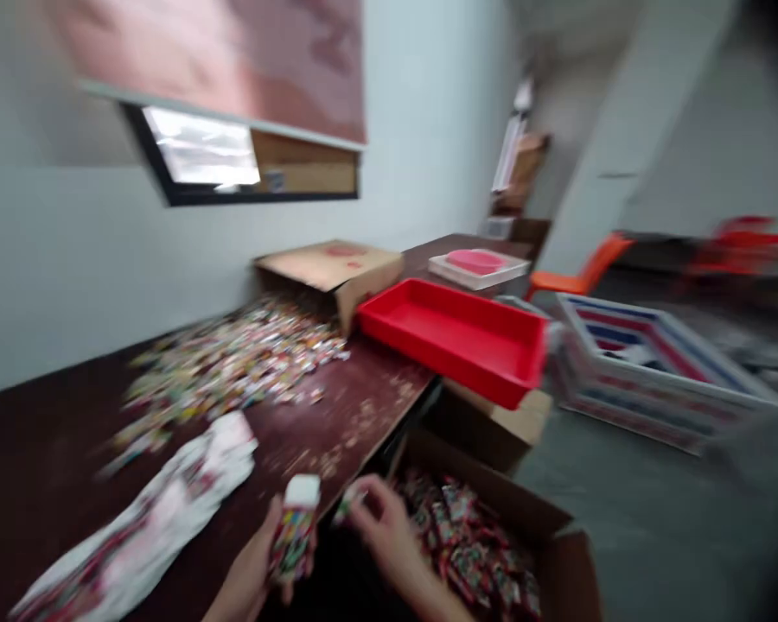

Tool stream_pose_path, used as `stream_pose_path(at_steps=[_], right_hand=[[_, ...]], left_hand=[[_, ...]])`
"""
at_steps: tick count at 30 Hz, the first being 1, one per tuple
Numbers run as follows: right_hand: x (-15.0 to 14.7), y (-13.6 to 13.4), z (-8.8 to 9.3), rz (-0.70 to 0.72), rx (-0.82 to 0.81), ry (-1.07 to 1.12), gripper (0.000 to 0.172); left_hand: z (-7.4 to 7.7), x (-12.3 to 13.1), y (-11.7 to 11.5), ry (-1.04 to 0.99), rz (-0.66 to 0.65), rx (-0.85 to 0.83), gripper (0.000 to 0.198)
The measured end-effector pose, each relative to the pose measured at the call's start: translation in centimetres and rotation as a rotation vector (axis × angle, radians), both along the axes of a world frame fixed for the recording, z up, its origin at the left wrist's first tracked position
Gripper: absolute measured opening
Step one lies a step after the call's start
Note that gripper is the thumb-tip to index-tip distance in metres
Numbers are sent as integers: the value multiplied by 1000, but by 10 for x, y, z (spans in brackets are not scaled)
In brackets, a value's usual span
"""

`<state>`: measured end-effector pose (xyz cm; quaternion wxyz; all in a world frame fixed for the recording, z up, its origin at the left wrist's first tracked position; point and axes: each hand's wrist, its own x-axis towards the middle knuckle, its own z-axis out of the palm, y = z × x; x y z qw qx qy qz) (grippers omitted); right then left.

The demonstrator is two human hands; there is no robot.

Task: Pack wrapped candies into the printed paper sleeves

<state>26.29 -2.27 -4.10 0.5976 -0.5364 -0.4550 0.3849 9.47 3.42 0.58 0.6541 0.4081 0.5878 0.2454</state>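
Observation:
My left hand (pixel 259 566) is closed round a small clear packet (pixel 295 527) with a white top and colourful sweets inside, held upright at the table's near edge. Just right of it, my right hand (pixel 382 527) pinches a small wrapped piece (pixel 348 501) between fingertips, above a cardboard box of filled packets (pixel 473 540). The frame is blurred by motion.
A spread of colourful sweets (pixel 233 363) lies on the dark brown table (pixel 363 406), spilling from a tipped cardboard box (pixel 334 268). A stack of empty printed bags (pixel 143 527) lies near left. A red tray (pixel 460 337) overhangs the table's right edge. A striped crate (pixel 648 371) stands on the floor.

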Motion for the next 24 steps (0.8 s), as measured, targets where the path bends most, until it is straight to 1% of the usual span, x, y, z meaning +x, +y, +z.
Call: stream_pose_path(at_steps=[1, 2, 3, 5, 7, 9, 11, 13, 16, 18, 21, 22, 24], right_hand=[[-6, 3, 1, 4, -32, 91, 25], [-8, 7, 3, 51, -58, 161, 27], [-9, 14, 6, 100, -55, 201, 28], [-10, 30, 13, 186, -28, 192, 26], [-15, 44, 20, 235, 14, 77, 23], [-22, 55, 25, 238, 54, -94, 21], [-28, 64, 28, 222, 92, -254, 21], [-31, 71, 29, 254, 140, -394, 19], [-33, 75, 27, 350, 221, -559, 18], [-34, 71, 22, 355, 253, -622, 18], [-39, 62, 13, 284, 247, -635, 20], [-41, 59, 10, 282, 241, -629, 20], [-46, 54, 4, 337, 225, -601, 20]], left_hand=[[-9, -6, 0, -32, 16, -37, 57], [-17, -13, 2, -133, -55, -30, 62], [-24, -18, 4, -200, -87, -3, 65], [-32, -27, 7, -233, -104, 16, 68], [-34, -31, 8, -221, -95, 52, 68], [-33, -35, 7, -198, -77, 110, 67], [-34, -38, 7, -182, -60, 163, 64], [-37, -42, 9, -178, -56, 194, 63], [-42, -45, 13, -178, -55, 195, 63], [-44, -44, 13, -189, -49, 176, 64], [-44, -42, 10, -218, -42, 140, 68], [-44, -42, 9, -218, -43, 136, 69], [-45, -42, 6, -198, -45, 142, 70]])
